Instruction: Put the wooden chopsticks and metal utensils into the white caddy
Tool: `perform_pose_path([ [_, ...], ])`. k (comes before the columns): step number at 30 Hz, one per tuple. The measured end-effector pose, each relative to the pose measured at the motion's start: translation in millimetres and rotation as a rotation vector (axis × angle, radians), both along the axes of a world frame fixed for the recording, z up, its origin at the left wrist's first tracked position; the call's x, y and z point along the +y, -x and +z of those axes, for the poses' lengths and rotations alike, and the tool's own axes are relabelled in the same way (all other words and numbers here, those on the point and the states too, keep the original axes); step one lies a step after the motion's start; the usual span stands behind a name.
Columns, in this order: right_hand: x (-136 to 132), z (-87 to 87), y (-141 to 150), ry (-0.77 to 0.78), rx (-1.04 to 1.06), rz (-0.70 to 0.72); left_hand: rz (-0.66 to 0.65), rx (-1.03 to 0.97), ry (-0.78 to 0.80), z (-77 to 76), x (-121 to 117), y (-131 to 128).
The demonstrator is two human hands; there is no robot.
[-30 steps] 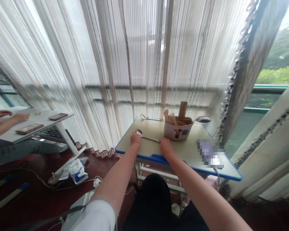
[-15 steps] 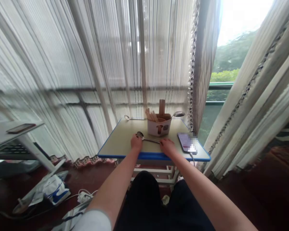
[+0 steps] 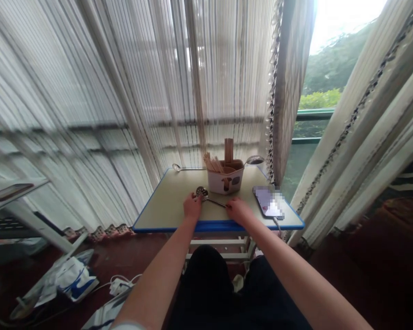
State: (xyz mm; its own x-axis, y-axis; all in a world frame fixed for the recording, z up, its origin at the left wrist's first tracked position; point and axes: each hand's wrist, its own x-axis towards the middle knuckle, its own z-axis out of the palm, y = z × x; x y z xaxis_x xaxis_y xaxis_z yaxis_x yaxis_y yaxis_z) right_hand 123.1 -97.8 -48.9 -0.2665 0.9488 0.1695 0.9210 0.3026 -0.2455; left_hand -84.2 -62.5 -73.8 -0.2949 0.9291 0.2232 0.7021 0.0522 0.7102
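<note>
A metal slotted spoon (image 3: 216, 202) lies across the front half of the small table, its perforated head to the left and its handle to the right. My left hand (image 3: 192, 207) pinches it just by the head. At the other end, the fingers of my right hand (image 3: 239, 210) are closed on the handle tip. Behind the spoon stands a white and brown utensil caddy (image 3: 224, 182) holding wooden chopsticks (image 3: 229, 151) and other thin sticks. A ladle (image 3: 254, 160) leans out over the caddy's right side. Another metal spoon (image 3: 177, 168) lies at the table's back left edge.
A phone (image 3: 266, 201) with a cable lies right of my right hand. The table (image 3: 158, 208) has a blue edge. Curtains (image 3: 158, 91) hang close behind it. At left are a desk with another phone (image 3: 10, 191), plus bags and cords on the floor.
The view has tilted and shifted slightly. The perforated head shows more fully above my left fingers, which sit lower around its base. Both hands still hold the slotted spoon.
</note>
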Motion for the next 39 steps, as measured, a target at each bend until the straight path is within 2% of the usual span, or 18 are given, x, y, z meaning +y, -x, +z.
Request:
perform_pose_path([
  [3,-7,4.7,8,0.052,0.022,0.055,-0.003,-0.133,-0.060,-2.7,1,-1],
  [5,-11,5.5,17,0.072,0.024,0.073,0.004,-0.152,-0.066,-3.0,0,-1],
  [12,-21,3.4,55,0.082,-0.013,0.055,-0.045,-0.044,-0.027,3.0,-4,1],
  [16,-20,2.8,65,0.106,0.026,0.137,-0.112,-0.017,0.038,6.0,0,6],
  [18,-13,2.6,64,0.095,0.096,0.131,-0.160,0.011,0.064,7.5,1,10],
  [24,25,0.5,49,0.014,0.276,-0.072,-0.311,0.262,0.054,11.4,-7,22],
  [28,45,-2.5,52,0.025,0.345,-0.072,-0.356,0.373,0.103,15.3,-10,28],
  [36,58,-7.8,56,0.043,0.462,-0.068,-0.569,0.380,0.180,22.9,-1,36],
  [39,59,-11.3,49,0.061,0.501,-0.092,-0.535,0.424,0.142,22.3,1,40],
])
